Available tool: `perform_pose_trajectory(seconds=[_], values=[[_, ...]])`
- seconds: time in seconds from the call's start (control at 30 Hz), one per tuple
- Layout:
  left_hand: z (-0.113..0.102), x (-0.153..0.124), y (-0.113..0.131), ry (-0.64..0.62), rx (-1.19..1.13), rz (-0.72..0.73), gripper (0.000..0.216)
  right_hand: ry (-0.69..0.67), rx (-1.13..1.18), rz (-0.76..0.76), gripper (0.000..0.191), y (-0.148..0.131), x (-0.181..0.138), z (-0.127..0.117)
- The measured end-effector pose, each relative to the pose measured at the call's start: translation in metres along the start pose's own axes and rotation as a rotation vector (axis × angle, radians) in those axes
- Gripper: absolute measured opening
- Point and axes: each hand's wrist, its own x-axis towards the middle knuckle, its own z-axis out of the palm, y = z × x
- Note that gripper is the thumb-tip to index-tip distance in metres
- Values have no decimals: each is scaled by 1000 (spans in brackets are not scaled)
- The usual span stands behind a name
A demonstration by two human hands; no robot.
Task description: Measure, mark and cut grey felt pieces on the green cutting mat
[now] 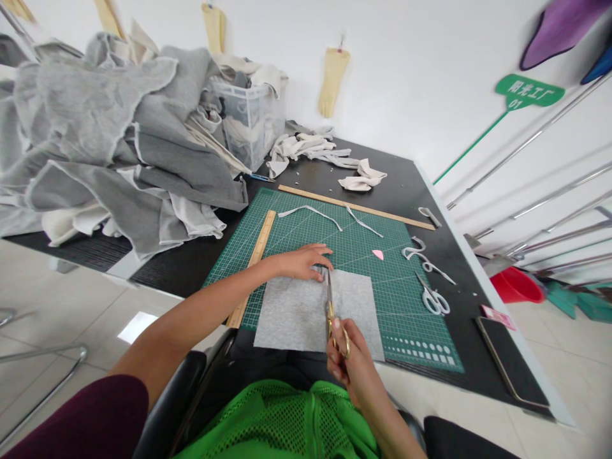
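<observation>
Nearest us, the right hand is closed on the gold scissors, fingers at the loops, blades pointing away. We judge these rigid and fairly heavy, smooth at the blades; the loops are the place to hold.

Under them the grey cloth lies flat on the near part of the mat. We expect it to be light, limp and soft, not slippery or fragile, but apt to ruck when pushed. Best hold, we think: flat fingers near the far edge, or a pinch at a corner.

At that far edge, beside the blade tips, rests the left hand, fingers spread; we cannot tell whether it pinches the cloth. Farther off: two thin strips, then a long ruler.
</observation>
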Motion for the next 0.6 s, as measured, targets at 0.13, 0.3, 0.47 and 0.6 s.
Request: perform_pose_trajectory(seconds=[0.13, 0.3, 0.47, 0.6], values=[[0, 1, 1, 2, 4, -3, 43, -16, -33, -8, 45, -5, 2, 0], [-3, 0, 5, 11, -5, -9, 47, -3, -80, -8, 48, -7, 0, 0], [-3, -1, 5, -5, -19, 40, 53, -5, -105, 1, 46, -3, 0, -2], [-2, -1, 5, -22, 20, 33, 38, -6, -129, -10, 45, 0, 0, -2]])
